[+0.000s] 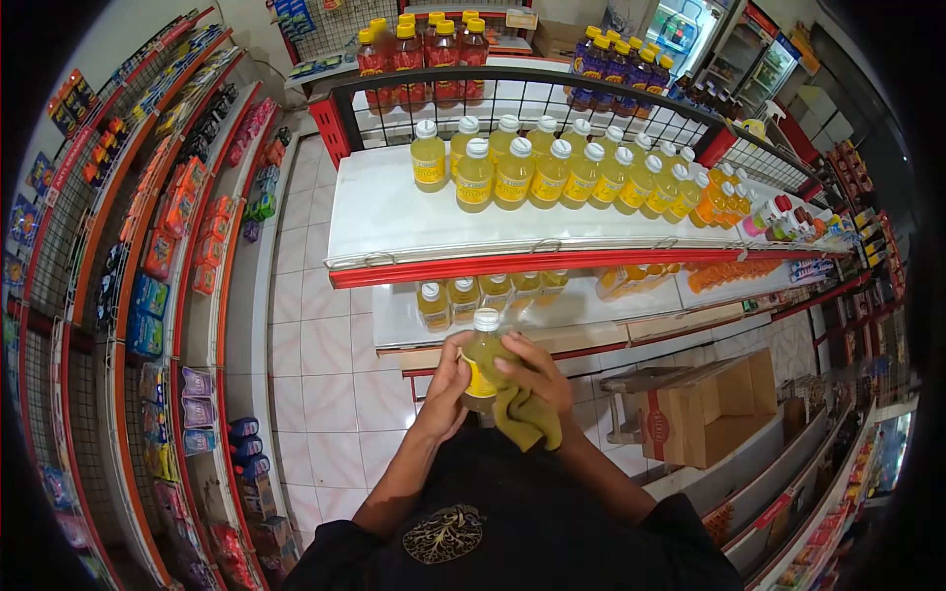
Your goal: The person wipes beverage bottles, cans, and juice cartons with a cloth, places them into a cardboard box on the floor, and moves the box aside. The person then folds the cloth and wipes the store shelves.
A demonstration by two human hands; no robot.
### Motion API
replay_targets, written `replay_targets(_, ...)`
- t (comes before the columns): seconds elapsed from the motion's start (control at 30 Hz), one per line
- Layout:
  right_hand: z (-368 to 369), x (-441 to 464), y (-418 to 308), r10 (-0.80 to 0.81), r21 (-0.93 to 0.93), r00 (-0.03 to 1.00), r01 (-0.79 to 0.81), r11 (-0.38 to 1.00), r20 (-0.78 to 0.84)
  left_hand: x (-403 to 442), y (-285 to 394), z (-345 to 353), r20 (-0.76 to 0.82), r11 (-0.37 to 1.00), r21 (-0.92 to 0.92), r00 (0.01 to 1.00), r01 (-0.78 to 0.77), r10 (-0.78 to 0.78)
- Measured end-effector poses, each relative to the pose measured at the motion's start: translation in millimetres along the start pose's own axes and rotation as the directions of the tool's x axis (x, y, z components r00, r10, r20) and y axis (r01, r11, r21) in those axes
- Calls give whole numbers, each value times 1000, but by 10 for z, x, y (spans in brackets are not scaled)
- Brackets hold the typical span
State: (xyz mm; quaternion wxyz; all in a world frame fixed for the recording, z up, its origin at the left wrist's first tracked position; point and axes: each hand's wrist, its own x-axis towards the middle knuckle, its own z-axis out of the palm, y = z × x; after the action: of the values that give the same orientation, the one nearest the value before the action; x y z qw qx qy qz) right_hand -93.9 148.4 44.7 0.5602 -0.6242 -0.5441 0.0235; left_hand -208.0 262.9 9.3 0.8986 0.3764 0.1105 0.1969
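A yellow drink bottle (pixel 480 378) with a white cap stands upright between my hands, in front of my chest. My left hand (pixel 446 387) is wrapped round its left side. On the other side, my right hand (pixel 537 372) presses an olive-green cloth (pixel 528 419) against the bottle, and the cloth hangs down below the fingers. Ahead, rows of similar yellow bottles (pixel 511 175) with white caps stand on the white top shelf (pixel 394 223). More yellow bottles (pixel 434 306) are on the shelf below it.
Red-edged shelves of packaged goods (pixel 177 197) line the left side. An open cardboard box (pixel 705 414) lies at the lower right. Behind a black wire rack stand red bottles (pixel 444 49) and purple bottles (pixel 616 64). Tiled floor (pixel 301 335) shows between the shelves.
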Motion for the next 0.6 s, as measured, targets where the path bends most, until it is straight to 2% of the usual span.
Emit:
replay_targets(0.07, -34, 8, 6, -165, -156, 982, 178, 972, 94, -21, 15, -35, 0, 999, -44, 1000, -3, 3)
replay_targets(0.1, -18, 5, -6, -164, -155, 982, 177, 972, 94, -29, 13, -46, 2, 998, -67, 1000, -4, 4)
replay_targets(0.2, 60, 13, -51, 107, 72, 987, -99, 992, -117, -18, -52, -53, 52, 997, -56, 997, -59, 62)
replay_targets(0.27, 98, -30, -11, 113, 53, 988, -108, 993, -104, -11, -61, -14, 78, 995, -50, 993, -89, 93)
replay_targets(0.37, 118, -98, 14, 125, 11, 989, -125, 992, -78, -16, -72, 69, -87, 992, -63, 990, -114, 108)
replay_targets(0.4, 108, -106, -11, 56, -50, 998, -57, 997, -34, -10, -80, 56, -86, 991, -64, 990, -114, 108)
replay_targets(0.47, 97, -125, -59, -75, -159, 995, 85, 984, 68, 2, -114, -32, -180, 964, -267, 983, -11, -39)
replay_targets(0.5, 96, -136, -71, -75, -158, 995, 85, 984, 68, 8, -126, -79, -214, 929, -368, 970, 31, -118)
replay_targets(0.6, 75, -160, -88, -157, -225, 971, 197, 954, 181, 33, -125, -202, -165, 941, -334, 979, 58, -119)
